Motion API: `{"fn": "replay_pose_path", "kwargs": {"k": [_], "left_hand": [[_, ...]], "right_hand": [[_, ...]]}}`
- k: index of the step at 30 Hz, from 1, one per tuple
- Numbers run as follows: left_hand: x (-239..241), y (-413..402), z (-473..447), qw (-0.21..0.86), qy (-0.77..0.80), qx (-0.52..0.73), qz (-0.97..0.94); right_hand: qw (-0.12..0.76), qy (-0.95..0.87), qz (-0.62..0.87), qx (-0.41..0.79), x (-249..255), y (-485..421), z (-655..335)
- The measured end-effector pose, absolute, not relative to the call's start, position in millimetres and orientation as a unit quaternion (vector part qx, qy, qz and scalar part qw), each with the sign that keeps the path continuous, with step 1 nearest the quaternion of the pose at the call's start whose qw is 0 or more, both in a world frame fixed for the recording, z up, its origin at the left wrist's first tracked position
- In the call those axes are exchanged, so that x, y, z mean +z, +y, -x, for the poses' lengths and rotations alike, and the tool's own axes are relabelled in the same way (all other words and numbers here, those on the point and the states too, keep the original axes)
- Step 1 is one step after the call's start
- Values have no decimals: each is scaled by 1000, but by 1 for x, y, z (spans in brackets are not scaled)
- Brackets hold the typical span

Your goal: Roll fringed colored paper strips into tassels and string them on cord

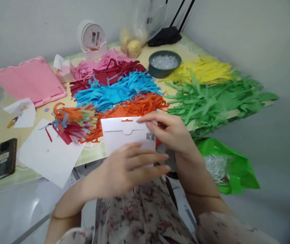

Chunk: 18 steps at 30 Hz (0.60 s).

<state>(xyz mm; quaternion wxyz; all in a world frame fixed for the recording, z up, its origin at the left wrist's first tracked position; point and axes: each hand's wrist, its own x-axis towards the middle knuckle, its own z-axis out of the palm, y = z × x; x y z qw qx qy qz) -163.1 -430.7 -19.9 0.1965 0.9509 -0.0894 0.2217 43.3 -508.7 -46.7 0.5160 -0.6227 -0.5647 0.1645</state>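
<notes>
White flap envelope (116, 139) at near edge of table (94, 153), in front of orange paper strips (131, 107). Right hand (171, 134) pinches its far right corner. Left hand (124, 169) blurred across near part, fingers extended; cannot tell whether gripping. Mixed-colour strip bundle (71, 122) left.

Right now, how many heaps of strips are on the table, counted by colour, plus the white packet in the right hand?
Pink heap: 1
Dark red heap: 1
Blue heap: 1
Orange heap: 1
Yellow heap: 1
Green heap: 1
Mixed-colour heap: 1
White packet in the right hand: 1
Total: 8
</notes>
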Motion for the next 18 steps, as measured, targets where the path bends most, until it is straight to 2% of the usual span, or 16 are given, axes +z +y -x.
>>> {"fn": "replay_pose_path", "kwargs": {"k": [2,3,6,7,9,11,13,18], "left_hand": [[-18,-442,167,224,-106,193,-950],[-20,-443,169,225,-62,231,-945],[-34,-429,175,196,181,436,-860],[-40,-422,176,212,260,473,-815],[-50,-407,177,320,361,478,-734],[-56,-398,176,444,396,447,-668],[-57,-395,175,498,411,453,-614],[-51,-400,178,461,425,504,-593]], "right_hand": [[521,-553,630,163,-46,-512,-45],[523,-548,632,163,-46,-513,-46],[536,-545,624,163,-48,-518,-42],[543,-546,617,163,-50,-519,-40],[559,-547,601,165,-55,-519,-35],[574,-545,585,175,-60,-519,-30],[584,-541,574,194,-66,-518,-26],[586,-502,585,250,-75,-516,-19]]}}
